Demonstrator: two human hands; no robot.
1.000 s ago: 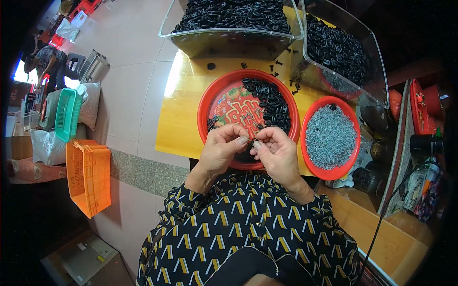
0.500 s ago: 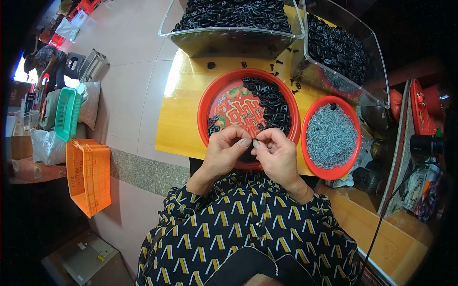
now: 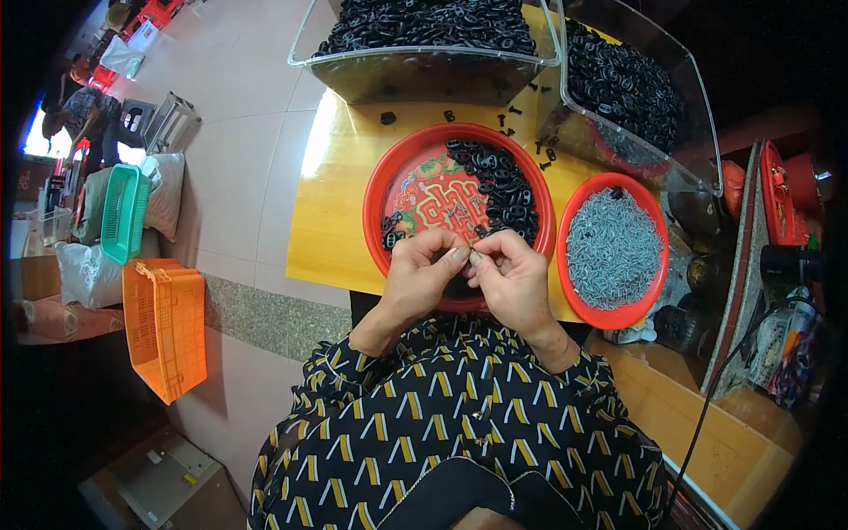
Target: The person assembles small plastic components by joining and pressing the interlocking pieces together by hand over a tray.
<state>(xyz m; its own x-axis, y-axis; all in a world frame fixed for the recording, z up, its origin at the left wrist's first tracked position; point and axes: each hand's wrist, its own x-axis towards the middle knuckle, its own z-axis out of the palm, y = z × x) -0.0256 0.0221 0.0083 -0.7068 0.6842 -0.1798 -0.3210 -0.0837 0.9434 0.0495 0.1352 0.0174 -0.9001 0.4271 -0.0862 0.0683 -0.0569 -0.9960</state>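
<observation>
Fingertip to fingertip, my left hand (image 3: 422,272) and my right hand (image 3: 517,281) meet over the near edge of a round red tray (image 3: 372,190). Both are closed in a pinch, and whatever lies between the fingers is too small and covered to make out. Small black plastic pieces with holes (image 3: 505,181) are heaped along the tray's right side, and a few lie at its left. To the right of my right hand, a red bowl (image 3: 579,305) holds many small silvery metal pins or screws (image 3: 616,249).
Two clear bins full of black parts, one at the back (image 3: 424,78) and one at back right (image 3: 574,132), stand on the yellow table (image 3: 327,221). Loose black bits lie before them. An orange crate (image 3: 168,331) and green basket (image 3: 124,212) are left; a person (image 3: 93,115) bends far left.
My hands stay pinched together at nearly the same spot, with the fingertips shifted slightly. The tray, bowl and bins appear a little further left and up, as the view has moved slightly.
</observation>
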